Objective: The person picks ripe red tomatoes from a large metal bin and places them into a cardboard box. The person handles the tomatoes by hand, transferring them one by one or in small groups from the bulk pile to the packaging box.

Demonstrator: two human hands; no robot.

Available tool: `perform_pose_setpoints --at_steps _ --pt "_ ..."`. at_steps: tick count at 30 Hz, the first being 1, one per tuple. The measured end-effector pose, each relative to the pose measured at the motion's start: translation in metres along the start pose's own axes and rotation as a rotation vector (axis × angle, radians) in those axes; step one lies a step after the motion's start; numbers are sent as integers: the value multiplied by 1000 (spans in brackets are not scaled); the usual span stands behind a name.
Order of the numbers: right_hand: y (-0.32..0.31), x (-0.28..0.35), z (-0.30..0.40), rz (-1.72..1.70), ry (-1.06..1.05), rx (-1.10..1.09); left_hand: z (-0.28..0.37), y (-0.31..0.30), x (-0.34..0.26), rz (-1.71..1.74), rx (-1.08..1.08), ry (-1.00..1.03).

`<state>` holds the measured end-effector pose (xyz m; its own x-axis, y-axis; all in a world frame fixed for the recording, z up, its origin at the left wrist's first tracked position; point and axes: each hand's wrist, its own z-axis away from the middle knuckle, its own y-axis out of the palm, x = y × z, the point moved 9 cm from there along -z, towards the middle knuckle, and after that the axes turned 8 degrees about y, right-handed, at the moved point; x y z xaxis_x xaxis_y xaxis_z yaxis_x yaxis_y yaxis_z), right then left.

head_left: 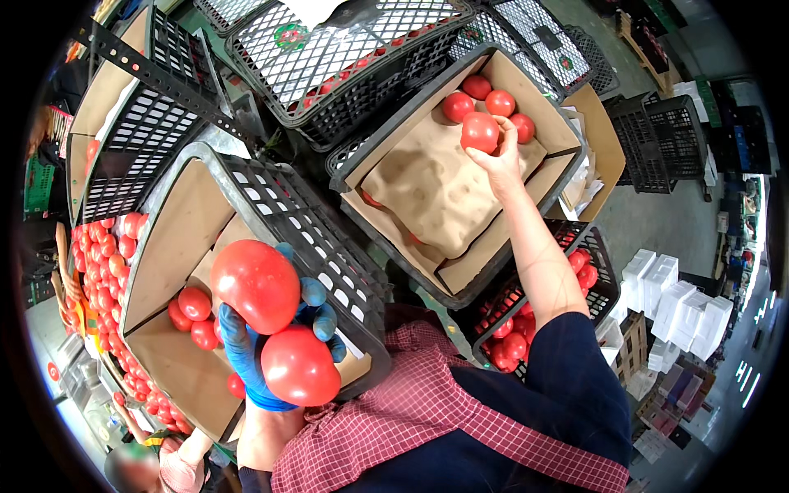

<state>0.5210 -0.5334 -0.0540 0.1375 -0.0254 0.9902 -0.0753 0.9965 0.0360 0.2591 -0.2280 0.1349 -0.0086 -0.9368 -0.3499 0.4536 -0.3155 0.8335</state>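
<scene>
My left hand point(256, 360), in a blue glove and palm up, holds two large red tomatoes, one point(256, 286) above the other point(301, 365). It is over a cardboard-lined black crate point(175, 246) with several tomatoes point(194, 303) inside. My bare right hand point(502, 160) grips a red tomato point(479, 132) between thumb and fingers, over a second lined crate point(394, 246). Several tomatoes point(458, 107) lie in that crate's upper corner, close around the held one. A brown moulded sheet point(431, 191) covers most of its inside, with red showing at its edges.
Lidded black crates point(370, 68) stand beyond. Below my right arm is an open crate of tomatoes point(508, 345). Many tomatoes point(102, 265) are spread at the left, near another person's hands point(71, 286). Another person point(179, 459) is at the lower left. White foam boxes point(672, 302) stand at the right.
</scene>
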Motion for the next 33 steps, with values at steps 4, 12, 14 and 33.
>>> perform_pose_setpoints --at_steps 4,12,14,33 --pt "44 19 37 -563 255 264 -1 -2 1 34 77 -5" --pt "98 42 80 -857 433 533 2 8 3 58 131 -12" --pt "109 50 88 -895 466 576 3 10 4 71 152 -11" --pt "-106 63 206 256 669 680 8 12 8 91 111 -81"
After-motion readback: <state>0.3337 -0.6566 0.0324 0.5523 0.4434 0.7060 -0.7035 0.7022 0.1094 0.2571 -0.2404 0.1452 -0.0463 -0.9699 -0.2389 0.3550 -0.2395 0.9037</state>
